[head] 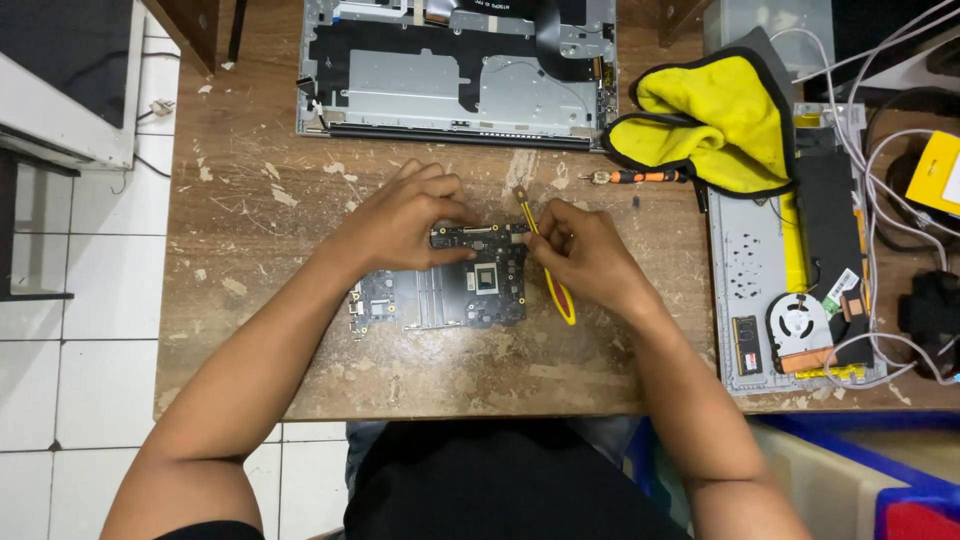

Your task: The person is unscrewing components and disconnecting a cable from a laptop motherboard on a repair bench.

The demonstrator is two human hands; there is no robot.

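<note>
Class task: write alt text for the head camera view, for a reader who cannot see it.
A person's left hand steadies a dark circuit board on a worn wooden table while the right hand holds a yellow tool at its edge. An opened laptop chassis and a yellow cloth lie behind.

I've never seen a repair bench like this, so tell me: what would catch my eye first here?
Most likely the two hands at the middle of the worn wooden table: the left hand presses on a dark circuit board while the right hand holds yellow tweezers at its edge. Next, the bright yellow cloth at upper right, beside an opened laptop shell at the top.
</note>
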